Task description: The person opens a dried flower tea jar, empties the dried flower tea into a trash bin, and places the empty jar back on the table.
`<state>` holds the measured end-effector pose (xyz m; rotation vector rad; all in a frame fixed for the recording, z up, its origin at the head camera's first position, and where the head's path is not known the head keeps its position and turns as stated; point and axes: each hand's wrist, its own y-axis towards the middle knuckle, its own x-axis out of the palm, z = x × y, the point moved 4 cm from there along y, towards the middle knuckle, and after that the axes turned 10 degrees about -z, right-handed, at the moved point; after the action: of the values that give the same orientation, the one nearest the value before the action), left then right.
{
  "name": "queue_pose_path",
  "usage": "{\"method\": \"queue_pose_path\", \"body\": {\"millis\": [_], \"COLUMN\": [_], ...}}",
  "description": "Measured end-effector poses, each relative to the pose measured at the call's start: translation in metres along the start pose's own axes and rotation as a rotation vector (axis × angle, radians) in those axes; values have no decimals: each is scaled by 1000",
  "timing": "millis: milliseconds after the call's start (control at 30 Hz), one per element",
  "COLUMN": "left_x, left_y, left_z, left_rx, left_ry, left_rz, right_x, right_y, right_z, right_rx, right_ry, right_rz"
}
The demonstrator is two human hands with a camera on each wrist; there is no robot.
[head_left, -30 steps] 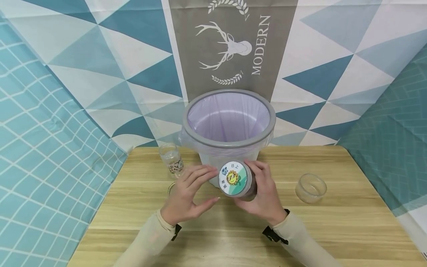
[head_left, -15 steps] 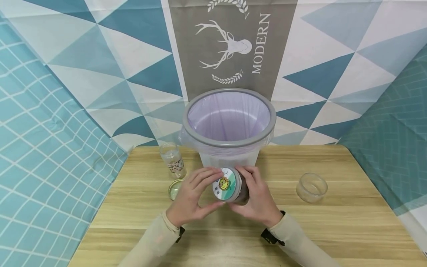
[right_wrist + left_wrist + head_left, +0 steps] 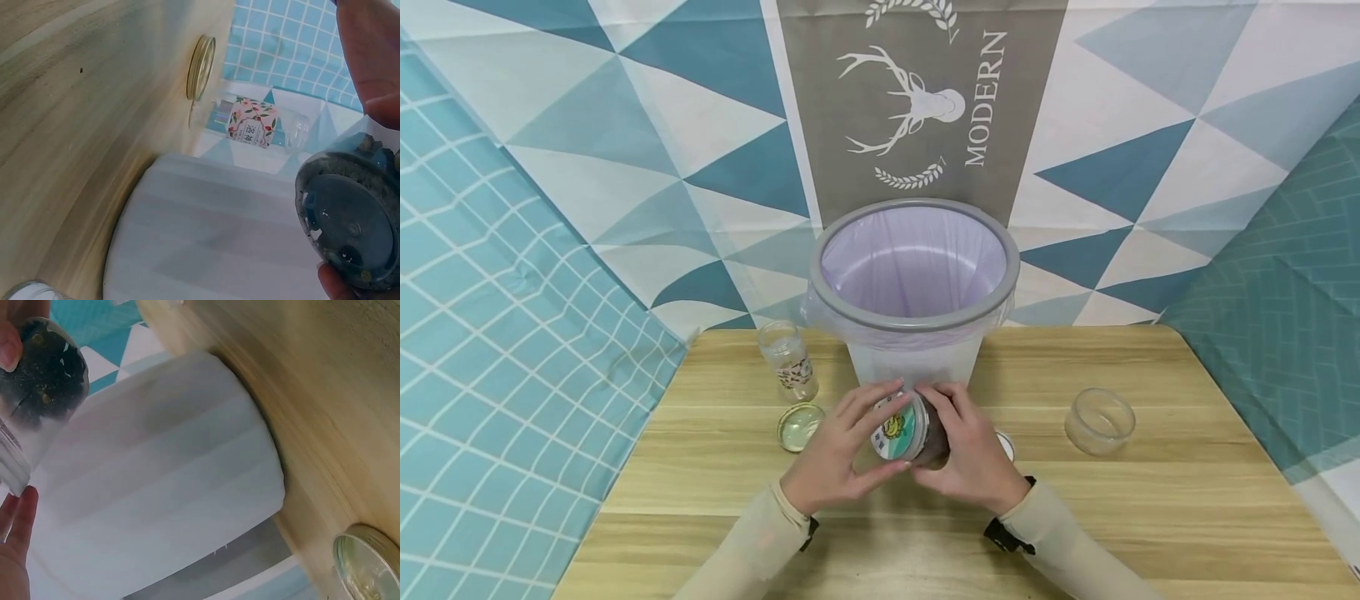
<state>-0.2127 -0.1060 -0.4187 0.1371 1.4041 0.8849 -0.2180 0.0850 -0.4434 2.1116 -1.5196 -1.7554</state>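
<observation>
A clear jar (image 3: 935, 439) with dark contents is held tilted between both hands, in front of the bin. Its round lid (image 3: 891, 432) bears a sunflower picture and faces left. My left hand (image 3: 837, 457) grips the lid's rim with fingers above and thumb below. The right hand (image 3: 973, 461) holds the jar's body. From the right wrist view, the jar's base (image 3: 351, 222) shows dark, loose matter inside. In the left wrist view the jar (image 3: 47, 378) hangs at the left edge, apart from the table.
A bin (image 3: 917, 323) with a purple liner stands behind the hands. On the left are a glass bottle (image 3: 792, 371) with a floral label and a gold-rimmed lid (image 3: 799, 427). A glass dish (image 3: 1099, 423) stands right. A white round thing (image 3: 1006, 446) shows partly behind the right hand.
Both hands have lowered the jar toward me and slightly left, tilting its lid further left. The left hand has closed onto the lid. The gold-rimmed lid and white round thing have come into view.
</observation>
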Motion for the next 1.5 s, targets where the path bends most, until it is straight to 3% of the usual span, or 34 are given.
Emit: {"method": "queue_pose_path", "body": {"millis": [400,633,833,1200,1367,1500], "left_x": [11,14,15,23,25,27], "left_y": [5,5,5,7,9,13], "left_z": [-3,-2,-1,2,5,7], "left_rx": [-12,21,37,-50,-78,-138], "left_ry": [181,262,353,451,448,415], "left_rz": [-89,-79,-68,-58,-40,-4], "right_x": [7,9,12,15,14,12], "right_y": [-2,0,0,-3,-5,-5], "right_z": [2,-1,-4,-4,-4,-4], "right_rx": [0,-48,-37,-35,-40,-30], "right_ry": [-20,-25,-3,-13,-7,-20], "right_rz": [-64,-71,-83,-86,-92,-74]}}
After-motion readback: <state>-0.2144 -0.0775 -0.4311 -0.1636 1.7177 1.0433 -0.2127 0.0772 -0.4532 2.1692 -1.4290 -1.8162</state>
